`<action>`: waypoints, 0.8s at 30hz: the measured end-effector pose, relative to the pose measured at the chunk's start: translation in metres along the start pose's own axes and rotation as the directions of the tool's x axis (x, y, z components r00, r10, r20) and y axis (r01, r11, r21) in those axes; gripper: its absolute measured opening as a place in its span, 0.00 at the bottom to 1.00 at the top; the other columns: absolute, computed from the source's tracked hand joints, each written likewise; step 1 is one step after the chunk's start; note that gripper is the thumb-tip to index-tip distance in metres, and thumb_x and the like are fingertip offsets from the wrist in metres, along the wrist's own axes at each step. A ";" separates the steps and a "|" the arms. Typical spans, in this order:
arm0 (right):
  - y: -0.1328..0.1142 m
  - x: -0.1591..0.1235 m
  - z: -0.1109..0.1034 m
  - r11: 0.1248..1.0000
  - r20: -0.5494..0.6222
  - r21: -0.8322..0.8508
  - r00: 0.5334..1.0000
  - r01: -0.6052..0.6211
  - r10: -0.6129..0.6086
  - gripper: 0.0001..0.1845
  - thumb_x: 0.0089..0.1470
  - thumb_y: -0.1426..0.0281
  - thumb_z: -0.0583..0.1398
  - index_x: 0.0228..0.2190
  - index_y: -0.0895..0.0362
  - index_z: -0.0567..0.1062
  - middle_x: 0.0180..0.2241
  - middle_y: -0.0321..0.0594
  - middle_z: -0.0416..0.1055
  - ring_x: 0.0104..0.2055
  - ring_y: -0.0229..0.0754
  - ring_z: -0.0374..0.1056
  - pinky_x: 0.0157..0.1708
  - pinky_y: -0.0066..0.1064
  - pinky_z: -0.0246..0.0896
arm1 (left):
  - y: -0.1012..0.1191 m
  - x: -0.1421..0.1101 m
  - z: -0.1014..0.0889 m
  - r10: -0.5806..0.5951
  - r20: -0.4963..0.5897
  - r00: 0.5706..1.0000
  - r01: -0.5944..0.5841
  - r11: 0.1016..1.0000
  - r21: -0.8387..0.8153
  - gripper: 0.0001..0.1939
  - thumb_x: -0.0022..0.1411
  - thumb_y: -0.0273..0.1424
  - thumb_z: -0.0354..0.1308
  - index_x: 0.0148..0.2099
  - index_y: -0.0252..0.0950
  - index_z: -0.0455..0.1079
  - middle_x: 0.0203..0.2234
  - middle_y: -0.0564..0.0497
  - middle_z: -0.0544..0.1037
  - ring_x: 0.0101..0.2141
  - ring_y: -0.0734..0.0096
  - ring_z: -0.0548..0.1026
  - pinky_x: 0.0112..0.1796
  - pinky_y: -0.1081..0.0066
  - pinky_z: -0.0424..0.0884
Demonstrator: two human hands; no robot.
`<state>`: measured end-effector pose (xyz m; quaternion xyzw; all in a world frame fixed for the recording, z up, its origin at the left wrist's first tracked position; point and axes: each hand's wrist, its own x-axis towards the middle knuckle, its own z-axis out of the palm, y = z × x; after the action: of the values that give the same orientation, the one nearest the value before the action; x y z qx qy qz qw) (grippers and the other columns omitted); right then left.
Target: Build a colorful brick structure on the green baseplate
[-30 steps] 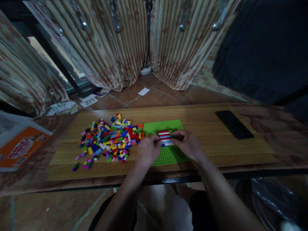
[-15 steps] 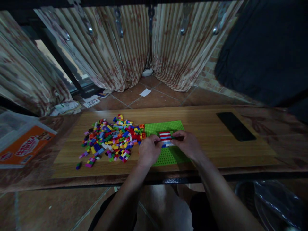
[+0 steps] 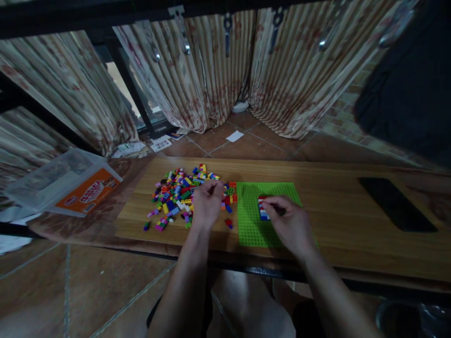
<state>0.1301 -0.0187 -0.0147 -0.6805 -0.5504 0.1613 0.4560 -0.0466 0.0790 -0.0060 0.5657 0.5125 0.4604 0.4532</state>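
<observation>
A green studded baseplate [image 3: 253, 230] lies on the wooden table [image 3: 334, 220]. On it stands a small red, white and blue striped brick stack [image 3: 262, 209]. My right hand [image 3: 291, 223] rests over the plate, fingers curled against the stack's right side. My left hand [image 3: 207, 202] is over the right edge of a pile of loose coloured bricks [image 3: 176, 195], fingers bent down into it; what they grip is hidden.
A black phone [image 3: 396, 204] lies flat at the table's right. A clear plastic box with an orange label [image 3: 70, 185] sits at the left end. Striped curtains [image 3: 211, 70] hang behind, with papers [image 3: 160, 144] on the tiled floor.
My left hand left the striped stack and moved left to the brick pile. The right hand stays at the stack. The camera turned left, shifting everything rightward.
</observation>
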 end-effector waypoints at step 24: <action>-0.026 0.002 0.086 0.872 0.265 -0.324 0.920 0.367 -0.289 0.15 0.58 0.71 0.56 0.46 0.54 0.76 0.41 0.46 0.69 0.44 0.49 0.64 0.45 0.40 0.63 | 0.002 -0.003 -0.050 0.034 0.029 0.999 -0.040 0.973 0.229 0.10 0.58 0.31 0.53 0.33 0.35 0.75 0.26 0.53 0.76 0.28 0.73 0.71 0.29 0.76 0.64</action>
<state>0.0530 0.0203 -0.0396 -0.6290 -0.7232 0.0459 0.2813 -0.0961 0.0781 0.0045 0.6292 0.5460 0.3996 0.3825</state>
